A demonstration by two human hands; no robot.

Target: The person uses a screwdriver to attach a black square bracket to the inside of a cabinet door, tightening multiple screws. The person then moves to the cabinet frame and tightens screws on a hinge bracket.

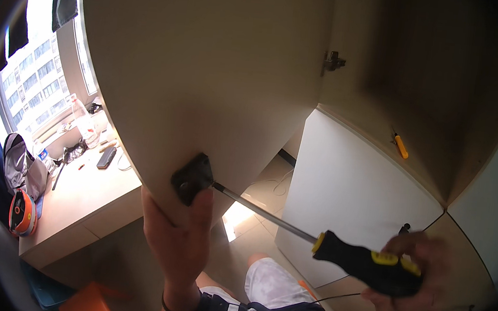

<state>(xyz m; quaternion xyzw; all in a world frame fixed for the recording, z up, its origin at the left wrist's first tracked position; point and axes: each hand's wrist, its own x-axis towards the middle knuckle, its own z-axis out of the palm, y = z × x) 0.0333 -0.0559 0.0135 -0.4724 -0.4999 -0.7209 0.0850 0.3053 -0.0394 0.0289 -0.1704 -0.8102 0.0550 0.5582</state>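
An open cabinet door (210, 60) in a pale finish fills the upper middle. At its lower edge my left hand (176, 239) pinches a black squarish fitting (193, 179) against the door, thumb in front and most fingers hidden behind the panel. My right hand (416, 270), slightly blurred, is wrapped round the black and yellow handle of a screwdriver (365, 266). Its long metal shaft points left, and the tip meets the right side of the black fitting. Whether it sits in a screw, I cannot tell.
A small yellow-handled tool (400, 146) lies on the cabinet shelf (437, 157). A metal hinge (333, 62) is at the door's right edge. White cabinet front (342, 189) stands below. At left, a desk (83, 199) holds a grey bag, an orange case (23, 214) and clutter.
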